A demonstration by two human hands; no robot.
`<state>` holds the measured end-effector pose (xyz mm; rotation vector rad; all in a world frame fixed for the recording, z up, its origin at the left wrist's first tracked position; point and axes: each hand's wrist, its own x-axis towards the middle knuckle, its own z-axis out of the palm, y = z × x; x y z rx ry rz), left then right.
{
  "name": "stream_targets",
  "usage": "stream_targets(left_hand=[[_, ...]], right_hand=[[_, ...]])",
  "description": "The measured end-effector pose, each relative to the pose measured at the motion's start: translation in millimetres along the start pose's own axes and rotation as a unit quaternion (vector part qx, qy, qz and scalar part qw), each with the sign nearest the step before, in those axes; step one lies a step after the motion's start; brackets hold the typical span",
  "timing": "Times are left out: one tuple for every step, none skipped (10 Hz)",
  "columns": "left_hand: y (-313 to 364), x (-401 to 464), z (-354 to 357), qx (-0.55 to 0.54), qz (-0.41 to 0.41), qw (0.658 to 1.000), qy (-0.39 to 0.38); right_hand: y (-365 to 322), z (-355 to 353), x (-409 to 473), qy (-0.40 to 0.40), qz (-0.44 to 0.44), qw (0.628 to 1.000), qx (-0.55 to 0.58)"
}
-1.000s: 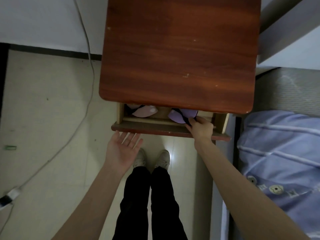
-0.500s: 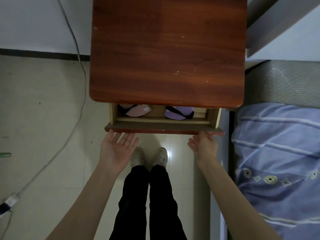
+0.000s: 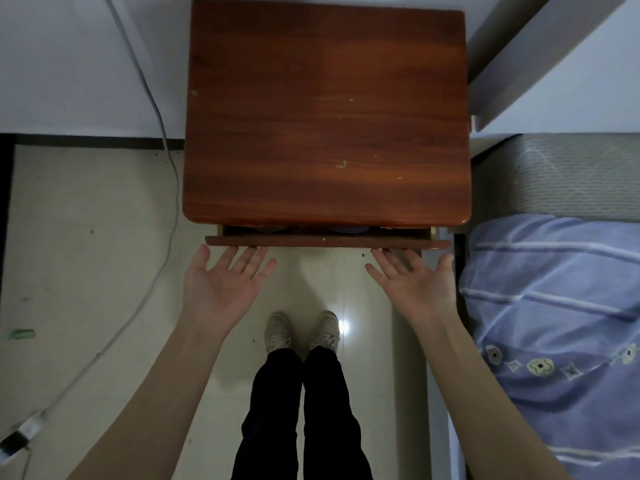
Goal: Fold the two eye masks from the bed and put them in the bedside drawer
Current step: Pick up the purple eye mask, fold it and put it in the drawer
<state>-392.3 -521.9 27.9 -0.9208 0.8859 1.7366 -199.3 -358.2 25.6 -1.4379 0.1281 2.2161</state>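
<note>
The drawer (image 3: 325,241) of the reddish wooden bedside table (image 3: 325,112) sticks out only a narrow gap below the tabletop. In that dark gap, slivers of two eye masks show: one at the left (image 3: 273,230), a purple one at the right (image 3: 349,230). My left hand (image 3: 225,285) is palm up, fingers spread, fingertips against the drawer front at its left part. My right hand (image 3: 414,285) is likewise spread, fingertips at the drawer front's right part. Both hands hold nothing.
A bed with a blue striped, flower-patterned quilt (image 3: 561,323) lies at the right, right beside the table. A white cable (image 3: 162,140) runs down the wall and across the tiled floor to a plug (image 3: 20,434) at the lower left. My legs and shoes (image 3: 301,332) stand below the drawer.
My right hand let go of the purple mask and left the drawer. Both hands came to the drawer front, and the drawer has slid in until only a slit stays visible.
</note>
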Motion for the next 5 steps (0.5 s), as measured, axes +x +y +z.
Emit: stream_targets(left_hand=[[2, 8, 11, 0.009, 0.011, 1.0, -0.009], [4, 16, 24, 0.025, 0.026, 0.999, -0.026], [3, 17, 34, 0.127, 0.039, 0.991, -0.002], [-5, 13, 32, 0.407, 0.076, 0.909, 0.051], [-12, 6, 18, 0.665, 0.307, 0.675, 0.088]], right_hand=[[-4, 8, 7, -0.014, -0.008, 1.0, -0.007], [-9, 17, 17, -0.018, -0.021, 1.0, -0.013], [-14, 24, 19, -0.001, -0.025, 1.0, -0.011], [-13, 31, 6, 0.021, -0.03, 0.998, -0.041], [-14, 37, -18, 0.051, -0.031, 0.989, -0.138]])
